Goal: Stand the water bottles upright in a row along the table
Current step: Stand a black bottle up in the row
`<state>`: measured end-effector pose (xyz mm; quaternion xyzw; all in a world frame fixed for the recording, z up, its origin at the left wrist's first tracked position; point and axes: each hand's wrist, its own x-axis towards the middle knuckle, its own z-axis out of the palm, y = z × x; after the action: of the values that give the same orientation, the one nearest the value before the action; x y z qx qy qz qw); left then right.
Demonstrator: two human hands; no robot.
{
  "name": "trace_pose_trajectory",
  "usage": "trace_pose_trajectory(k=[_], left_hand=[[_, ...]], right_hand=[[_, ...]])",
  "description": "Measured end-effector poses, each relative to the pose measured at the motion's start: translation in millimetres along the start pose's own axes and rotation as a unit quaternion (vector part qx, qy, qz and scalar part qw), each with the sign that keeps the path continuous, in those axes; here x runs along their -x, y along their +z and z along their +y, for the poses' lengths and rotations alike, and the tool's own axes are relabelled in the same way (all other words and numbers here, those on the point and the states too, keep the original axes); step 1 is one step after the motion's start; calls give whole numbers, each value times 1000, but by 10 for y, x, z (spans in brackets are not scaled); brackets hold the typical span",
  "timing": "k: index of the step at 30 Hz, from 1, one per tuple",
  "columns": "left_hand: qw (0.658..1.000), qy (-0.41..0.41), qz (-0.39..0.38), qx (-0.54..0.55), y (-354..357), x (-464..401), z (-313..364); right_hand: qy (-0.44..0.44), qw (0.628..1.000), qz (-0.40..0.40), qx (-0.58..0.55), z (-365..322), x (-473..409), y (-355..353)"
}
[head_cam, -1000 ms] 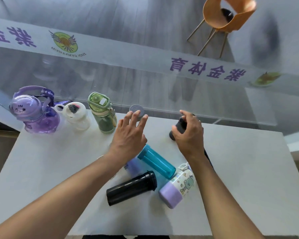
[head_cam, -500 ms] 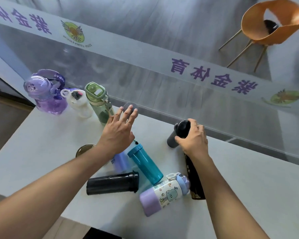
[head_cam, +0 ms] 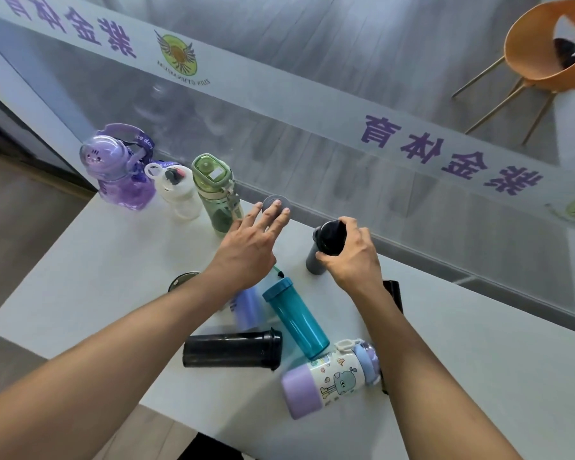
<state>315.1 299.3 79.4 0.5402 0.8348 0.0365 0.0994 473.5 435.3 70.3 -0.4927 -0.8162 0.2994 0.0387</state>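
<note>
Three bottles stand in a row at the table's far left: a purple one [head_cam: 117, 171], a white one [head_cam: 178, 194] and a green one [head_cam: 216, 194]. My left hand [head_cam: 251, 247] is open, fingers spread, its fingertips at the grey lid [head_cam: 275, 203] of a bottle whose body it hides. My right hand [head_cam: 351, 257] grips the black cap of a dark grey bottle [head_cam: 314, 260] that stands near the far edge. Lying in the middle are a teal bottle [head_cam: 296, 322], a black bottle [head_cam: 233, 350], a cartoon-printed bottle [head_cam: 329, 381] and a lavender bottle [head_cam: 246, 308], partly under my left arm.
A slim black bottle [head_cam: 394, 292] lies mostly hidden under my right forearm. A dark round object [head_cam: 181, 281] sits by my left wrist. A glass wall with purple lettering [head_cam: 422, 151] runs along the white table's [head_cam: 478, 360] far edge. An orange chair [head_cam: 545, 51] stands beyond it.
My right hand has brought the dark grey bottle from a lean to nearly upright near the far edge. My left hand has stayed by the grey lid. The view has shifted left.
</note>
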Motion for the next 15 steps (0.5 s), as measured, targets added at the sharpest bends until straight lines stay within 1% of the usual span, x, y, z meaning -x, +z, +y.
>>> trace_pose_trajectory(k=[8,15], left_hand=[[1000,-1,2,23,-13,-25,-11],[1000,4,5,18,-87,-79,1]], right_hand=[[-5,1000,-5,13,-225,-78,106],[5,999,5,32,-184,-90,134]])
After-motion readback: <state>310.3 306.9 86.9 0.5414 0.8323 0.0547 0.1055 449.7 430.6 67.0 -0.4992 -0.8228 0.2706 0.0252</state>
